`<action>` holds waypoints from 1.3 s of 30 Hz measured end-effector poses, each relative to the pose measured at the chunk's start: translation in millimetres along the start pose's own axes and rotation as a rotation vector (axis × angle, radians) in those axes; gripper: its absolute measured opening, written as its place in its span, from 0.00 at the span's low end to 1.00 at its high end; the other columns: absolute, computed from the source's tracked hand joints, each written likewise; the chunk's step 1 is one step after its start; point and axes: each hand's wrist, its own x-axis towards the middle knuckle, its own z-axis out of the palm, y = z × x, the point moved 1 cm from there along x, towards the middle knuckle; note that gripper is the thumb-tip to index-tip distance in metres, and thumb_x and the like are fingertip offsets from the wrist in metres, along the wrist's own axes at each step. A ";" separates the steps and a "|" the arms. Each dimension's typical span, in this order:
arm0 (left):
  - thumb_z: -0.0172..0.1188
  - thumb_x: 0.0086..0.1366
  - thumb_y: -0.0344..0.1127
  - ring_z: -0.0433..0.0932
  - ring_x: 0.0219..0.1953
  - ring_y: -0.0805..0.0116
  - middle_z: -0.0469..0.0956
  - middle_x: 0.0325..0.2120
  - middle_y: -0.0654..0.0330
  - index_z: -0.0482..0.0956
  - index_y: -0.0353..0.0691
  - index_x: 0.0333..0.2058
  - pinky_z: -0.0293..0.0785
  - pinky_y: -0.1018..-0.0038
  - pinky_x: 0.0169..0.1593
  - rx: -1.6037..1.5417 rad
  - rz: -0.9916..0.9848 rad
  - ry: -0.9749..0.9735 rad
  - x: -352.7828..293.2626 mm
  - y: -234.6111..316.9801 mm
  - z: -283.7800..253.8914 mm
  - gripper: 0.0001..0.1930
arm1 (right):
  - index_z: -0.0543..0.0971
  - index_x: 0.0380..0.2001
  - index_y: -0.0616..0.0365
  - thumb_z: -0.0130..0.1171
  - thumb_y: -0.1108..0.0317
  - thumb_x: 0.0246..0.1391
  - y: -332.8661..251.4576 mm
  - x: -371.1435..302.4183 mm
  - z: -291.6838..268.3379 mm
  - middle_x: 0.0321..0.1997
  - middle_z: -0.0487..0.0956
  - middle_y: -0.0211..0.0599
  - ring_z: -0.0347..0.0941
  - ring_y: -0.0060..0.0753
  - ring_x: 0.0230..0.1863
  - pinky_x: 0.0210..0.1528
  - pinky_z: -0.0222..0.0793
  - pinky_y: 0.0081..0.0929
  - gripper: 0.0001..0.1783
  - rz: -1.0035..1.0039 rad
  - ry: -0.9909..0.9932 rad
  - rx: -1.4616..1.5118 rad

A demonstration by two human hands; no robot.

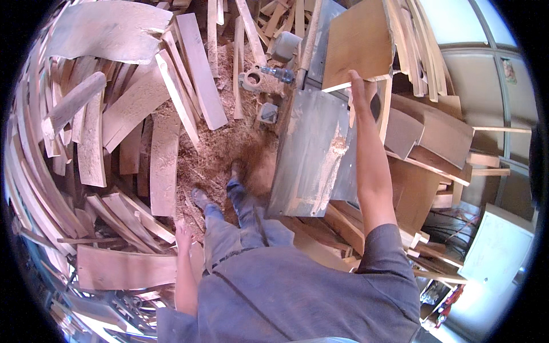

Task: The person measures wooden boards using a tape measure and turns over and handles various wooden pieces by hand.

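The right hand (359,86) reached forward at full stretch and gripped the near edge of a flat, pale wooden board (357,43), which was lifted above the far end of the grey metal machine bench (311,151), tilted rather than lying flat on it. The left hand (183,234) hung loose and open at the person's side, holding nothing, just above a stack of curved planks (123,268). With one hand at one edge, the board looked likely to swing or twist, so a firm pinch and a slow, level lowering seemed wise, and bringing the free hand up to the opposite edge would probably steady it. The feet stood in deep sawdust (220,148) among loose offcuts, so sure footing mattered too.
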 end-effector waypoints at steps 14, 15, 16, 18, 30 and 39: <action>0.64 0.63 0.34 0.73 0.56 0.61 0.67 0.61 0.47 0.54 0.33 0.67 0.75 0.70 0.50 -0.133 0.095 -0.186 -58.1 117.5 76.0 0.38 | 0.79 0.32 0.54 0.63 0.61 0.51 -69.2 -38.8 -59.9 0.29 0.77 0.27 0.74 0.22 0.26 0.23 0.69 0.20 0.09 0.383 -0.307 0.458; 0.65 0.64 0.36 0.73 0.59 0.59 0.63 0.65 0.46 0.50 0.31 0.69 0.75 0.68 0.53 -0.146 0.094 -0.212 -84.0 171.8 87.5 0.42 | 0.78 0.31 0.54 0.61 0.62 0.53 -93.9 -67.9 -74.7 0.29 0.77 0.27 0.75 0.24 0.27 0.23 0.69 0.20 0.08 0.359 -0.398 0.606; 0.64 0.65 0.39 0.72 0.60 0.59 0.63 0.66 0.45 0.50 0.30 0.69 0.73 0.66 0.56 -0.261 0.130 -0.339 -57.7 160.2 95.3 0.42 | 0.79 0.33 0.55 0.58 0.65 0.54 -82.8 -83.9 -82.6 0.31 0.80 0.30 0.77 0.28 0.27 0.26 0.73 0.23 0.06 0.435 -0.343 0.812; 0.61 0.68 0.45 0.69 0.63 0.57 0.61 0.66 0.43 0.49 0.28 0.69 0.69 0.64 0.63 -0.298 0.240 -0.504 -83.3 227.5 121.6 0.42 | 0.78 0.43 0.61 0.55 0.65 0.54 -78.1 -137.5 -106.4 0.43 0.82 0.38 0.80 0.35 0.49 0.51 0.79 0.38 0.15 0.597 -0.504 0.964; 0.66 0.55 0.26 0.69 0.61 0.62 0.68 0.59 0.50 0.52 0.32 0.66 0.67 0.65 0.64 -0.697 0.444 -0.506 -208.0 306.9 51.0 0.43 | 0.62 0.66 0.62 0.62 0.59 0.47 -152.9 -505.8 -20.1 0.66 0.68 0.51 0.66 0.53 0.66 0.71 0.58 0.52 0.44 1.204 -0.813 1.316; 0.63 0.51 0.22 0.74 0.53 0.64 0.72 0.51 0.52 0.56 0.32 0.62 0.74 0.69 0.56 -0.734 0.426 -0.311 -205.0 257.2 -1.5 0.39 | 0.65 0.63 0.62 0.57 0.40 0.60 -117.3 -578.5 -61.4 0.54 0.77 0.52 0.79 0.46 0.49 0.50 0.78 0.44 0.41 1.036 -1.248 1.037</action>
